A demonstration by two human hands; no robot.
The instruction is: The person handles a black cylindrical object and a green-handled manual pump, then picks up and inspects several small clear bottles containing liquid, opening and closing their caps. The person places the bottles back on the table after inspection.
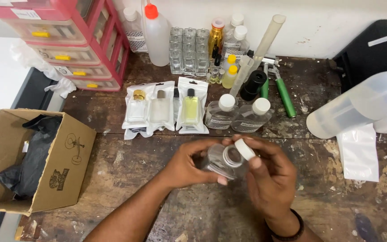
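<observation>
The worn brown wooden surface (126, 179) has bare room in front, to the left of the hands and between them and the near edge. At its left edge sits an open brown cardboard box (63, 166) with a black plastic bag (32, 161) inside. The back is crowded: three clear pouches with small square bottles (166, 110) lie in a row, and beside them two flat clear bottles with white caps (238, 114) lie just behind the hands. A big see-through plastic squeeze bottle (359, 105) lies on its side at the right, over a flat clear plastic pouch (359, 152).

The small clear round bottle (222, 161) is in the middle, lifted a little off the surface, between both hands. The left hand (184, 163) wraps around its body and grips it. The right hand (269, 175) pinches a small white round cap (245, 149) just beside the bottle's open mouth. The cap may be touching the rim, but it is hard to tell.
</observation>
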